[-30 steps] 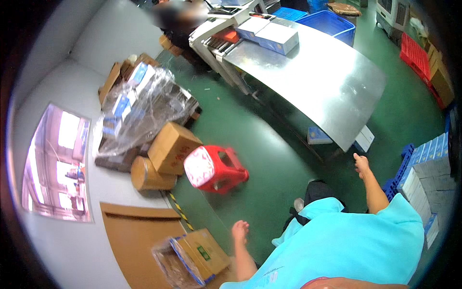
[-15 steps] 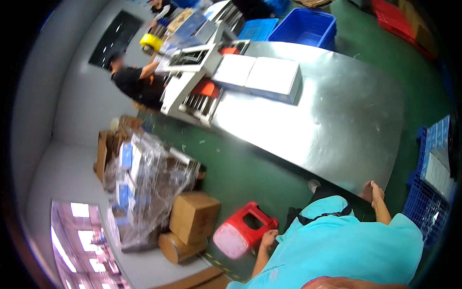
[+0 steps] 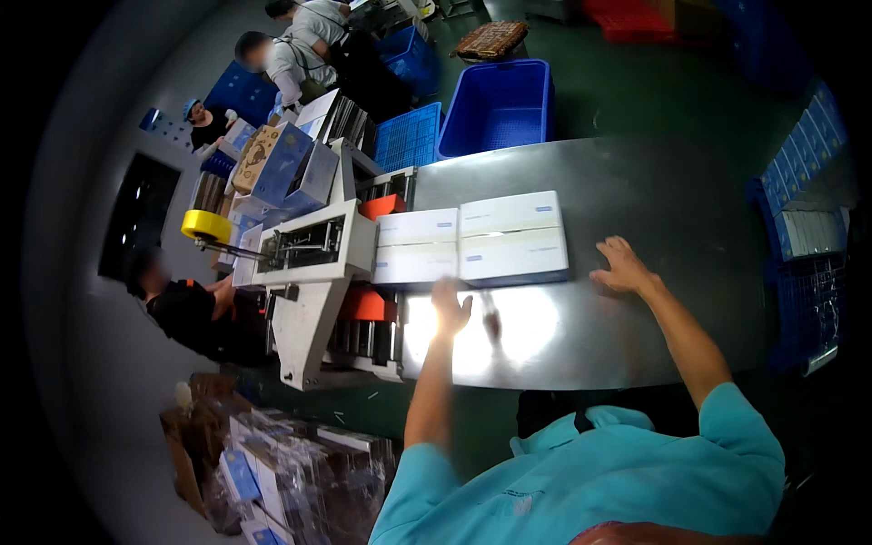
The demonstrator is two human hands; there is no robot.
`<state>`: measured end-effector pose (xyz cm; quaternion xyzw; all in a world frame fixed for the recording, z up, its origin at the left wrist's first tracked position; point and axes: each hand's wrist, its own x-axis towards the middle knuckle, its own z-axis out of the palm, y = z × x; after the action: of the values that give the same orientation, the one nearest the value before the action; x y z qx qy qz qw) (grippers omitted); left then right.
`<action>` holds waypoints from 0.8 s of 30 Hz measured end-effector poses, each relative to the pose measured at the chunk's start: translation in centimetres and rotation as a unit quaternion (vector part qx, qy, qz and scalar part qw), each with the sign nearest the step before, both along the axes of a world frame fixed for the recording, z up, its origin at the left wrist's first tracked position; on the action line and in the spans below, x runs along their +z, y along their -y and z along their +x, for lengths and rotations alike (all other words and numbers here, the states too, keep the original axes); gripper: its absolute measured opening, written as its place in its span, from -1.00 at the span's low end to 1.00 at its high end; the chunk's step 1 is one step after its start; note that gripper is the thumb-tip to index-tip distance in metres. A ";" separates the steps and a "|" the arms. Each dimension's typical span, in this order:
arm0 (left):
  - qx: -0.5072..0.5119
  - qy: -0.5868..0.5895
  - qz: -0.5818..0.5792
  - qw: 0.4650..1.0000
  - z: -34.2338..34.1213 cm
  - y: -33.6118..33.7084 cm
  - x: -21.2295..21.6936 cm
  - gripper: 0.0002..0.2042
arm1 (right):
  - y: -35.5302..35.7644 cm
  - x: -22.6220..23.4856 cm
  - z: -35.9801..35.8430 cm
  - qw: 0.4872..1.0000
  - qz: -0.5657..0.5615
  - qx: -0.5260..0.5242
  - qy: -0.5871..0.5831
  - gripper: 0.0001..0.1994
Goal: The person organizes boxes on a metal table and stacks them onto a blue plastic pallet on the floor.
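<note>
Two white cartons with tape along their top seams lie end to end on a shiny metal table [image 3: 672,336]. The left carton [image 3: 416,263] sits against the outlet of a carton-sealing machine [image 3: 313,238], and the right carton [image 3: 511,252] adjoins it. My left hand [image 3: 449,309], a little blurred, is at the near edge of the left carton, thumb apart; whether it touches the carton I cannot tell. Over the table, just right of the right carton, my right hand [image 3: 623,267] is open with fingers spread and nothing in it.
A blue crate [image 3: 498,109] and a lighter blue basket [image 3: 409,136] stand beyond the table. A person in black [image 3: 195,309] works left of the machine; others are farther back. Packed cartons [image 3: 808,163] are stacked at right, and plastic-wrapped goods [image 3: 309,481] stand at lower left.
My view has swung toward the table, and I am closer to it. My left hand has left the red stool's side and reached the cartons. My right hand has moved from the table's corner over its surface.
</note>
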<state>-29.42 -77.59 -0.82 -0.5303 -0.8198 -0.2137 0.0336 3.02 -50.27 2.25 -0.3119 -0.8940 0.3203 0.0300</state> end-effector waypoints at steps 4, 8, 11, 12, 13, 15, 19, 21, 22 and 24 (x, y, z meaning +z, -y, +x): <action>0.001 -0.059 -0.059 0.996 -10.1 -8.1 2.7 -0.48 | -1.5 1.8 -12.4 0.996 0.083 0.002 0.030 -0.15; 0.020 -0.027 -0.065 0.997 -14.7 -12.2 1.3 -0.49 | -2.9 2.2 -20.2 0.990 0.063 -0.020 0.122 0.03; -0.010 -0.004 -0.026 1.000 -15.4 -11.4 0.3 -0.52 | -2.1 1.6 -20.9 0.980 0.073 -0.044 0.182 0.10; -0.022 0.004 -0.016 1.000 -15.1 -10.9 0.7 -0.53 | -1.2 1.9 -20.0 0.976 0.095 -0.057 0.189 0.06; -0.044 0.008 -0.004 0.999 -14.5 -10.8 1.1 -0.54 | -0.1 2.4 -18.1 0.971 0.117 -0.080 0.194 0.02; -0.069 0.002 -0.024 0.997 -12.9 -9.3 1.4 -0.52 | 2.3 0.7 -12.9 0.968 0.100 -0.147 0.179 -0.10; -0.228 0.060 -0.046 0.971 -8.4 -2.7 1.4 -0.57 | 9.6 -0.7 -3.1 0.942 0.016 -0.305 0.140 -0.18; -0.315 0.162 -0.009 0.935 -6.6 0.4 2.6 -0.62 | 11.9 -0.3 -0.6 0.926 -0.028 -0.354 0.128 -0.20; -0.237 0.199 0.047 0.950 -6.0 2.0 3.0 -0.61 | 12.7 -0.2 0.5 0.916 -0.050 -0.380 0.120 -0.20; -0.072 0.179 0.130 0.973 -6.1 5.2 1.3 -0.53 | 13.5 -1.5 2.2 0.922 -0.003 -0.370 0.118 -0.21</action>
<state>-35.51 -82.75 0.44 -0.5320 -0.7376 -0.4115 -0.0605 5.27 -63.76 0.78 -0.6559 -0.7111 0.2500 0.0401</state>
